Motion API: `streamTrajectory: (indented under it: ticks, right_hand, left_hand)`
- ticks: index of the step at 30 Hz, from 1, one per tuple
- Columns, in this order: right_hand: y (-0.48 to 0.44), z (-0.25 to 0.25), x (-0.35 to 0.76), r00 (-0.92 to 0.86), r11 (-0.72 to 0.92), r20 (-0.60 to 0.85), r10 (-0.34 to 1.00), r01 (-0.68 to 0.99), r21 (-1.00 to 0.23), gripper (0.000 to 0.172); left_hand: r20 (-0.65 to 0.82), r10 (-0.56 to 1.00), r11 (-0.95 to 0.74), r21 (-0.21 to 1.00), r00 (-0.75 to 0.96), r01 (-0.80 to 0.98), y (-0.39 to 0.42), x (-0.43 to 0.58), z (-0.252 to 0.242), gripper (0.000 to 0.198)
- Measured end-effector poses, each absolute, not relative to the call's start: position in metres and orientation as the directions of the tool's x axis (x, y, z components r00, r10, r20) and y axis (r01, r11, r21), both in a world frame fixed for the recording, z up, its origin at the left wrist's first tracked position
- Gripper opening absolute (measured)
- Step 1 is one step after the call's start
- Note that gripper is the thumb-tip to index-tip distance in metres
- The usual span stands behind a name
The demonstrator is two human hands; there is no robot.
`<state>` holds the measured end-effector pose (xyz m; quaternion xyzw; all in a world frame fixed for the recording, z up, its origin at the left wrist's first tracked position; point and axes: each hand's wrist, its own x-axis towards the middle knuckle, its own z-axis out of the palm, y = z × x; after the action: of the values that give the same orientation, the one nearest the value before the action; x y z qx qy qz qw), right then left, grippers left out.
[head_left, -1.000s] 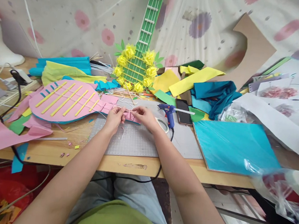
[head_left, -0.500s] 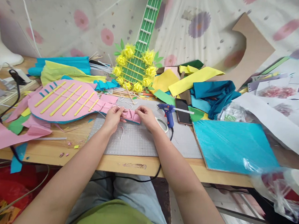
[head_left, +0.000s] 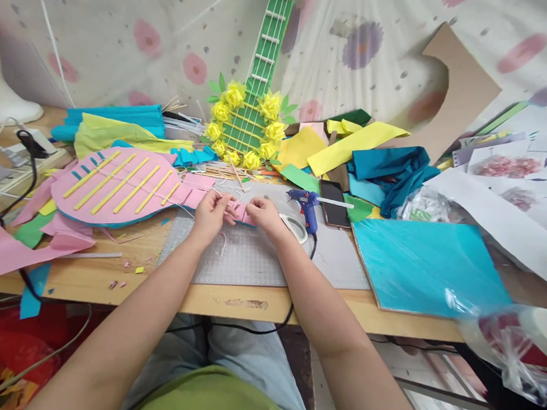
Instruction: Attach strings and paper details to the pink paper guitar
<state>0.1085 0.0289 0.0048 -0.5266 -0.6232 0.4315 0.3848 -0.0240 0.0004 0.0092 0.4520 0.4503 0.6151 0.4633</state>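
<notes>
My pink paper guitar (head_left: 128, 189) lies flat on the bench, neck across the cutting mat (head_left: 239, 266), probably for firm support. My left hand (head_left: 213, 214) pinches thumb to fingers, apparently on thin white string (head_left: 223, 245), likely for control. My right hand (head_left: 264, 214), just apart from it, curls at the neck's end; I can't tell whether it grips anything. The glue gun (head_left: 308, 208) lies nearby, presumably for easy reach.

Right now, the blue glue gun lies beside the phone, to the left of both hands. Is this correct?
Not quite: the head view shows the blue glue gun to the right of the left hand and the right hand. It does lie beside the phone.
</notes>
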Motion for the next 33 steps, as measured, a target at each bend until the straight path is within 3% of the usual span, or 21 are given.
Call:
streamTrajectory:
  ticks: [8,14,20,28,33]
  right_hand:
    - [0.025,0.006,0.112,-0.228,-0.004,-0.054,0.972,0.214,-0.977,0.010]
    - [0.020,0.011,0.114,-0.327,0.176,0.076,0.942,0.288,-0.941,0.013]
    - [0.019,0.010,0.112,-0.365,0.477,0.336,0.868,0.424,-0.770,0.012]
    - [0.018,0.008,0.111,-0.359,0.482,0.356,0.863,0.368,-0.795,0.016]
    - [0.014,0.013,0.108,-0.378,0.536,0.403,0.833,0.378,-0.755,0.014]
  left_hand:
    - [0.209,0.976,-0.203,0.975,0.061,-0.090,-0.003,-0.029,0.009,0.029]
    - [0.202,0.979,-0.203,0.979,0.039,0.023,0.003,-0.031,-0.002,0.025]
    - [0.147,0.989,-0.146,0.980,-0.001,0.134,0.006,-0.032,-0.010,0.025]
    - [0.151,0.988,-0.145,0.973,-0.019,0.177,0.004,-0.033,-0.006,0.023]
    - [0.246,0.969,-0.221,0.894,-0.014,0.391,0.000,-0.031,0.001,0.010]
